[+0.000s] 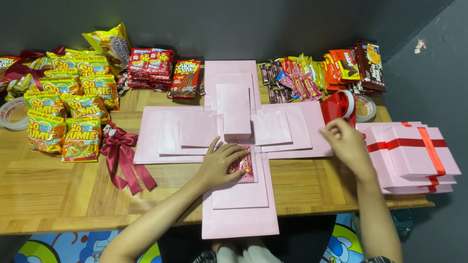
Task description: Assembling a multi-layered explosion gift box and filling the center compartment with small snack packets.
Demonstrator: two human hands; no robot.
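A person stands at a wooden surface, seen from above. In the middle lies a pink paper box unfolded flat into a cross, with smaller pink layers stacked on each arm and a small closed pink cube at its centre.

The left hand rests palm down on the arm of the cross nearest the person, fingers spread flat and pressing on a small pink-and-red snack packet. The packet lies just below the centre cube; the hand presses it rather than gripping it.

The right hand hovers at the right-hand tip of the cross, fingers curled together as if pinching something small; whether they hold anything cannot be told. Just beyond it sits a red tape dispenser.

To the right of the box is a stack of pink lids crossed with red ribbon. To its left lies a dark red bow, and further left, yellow and green snack bags. Behind the box, against the dark wall, are rows of red biscuit packs and chocolate bars.
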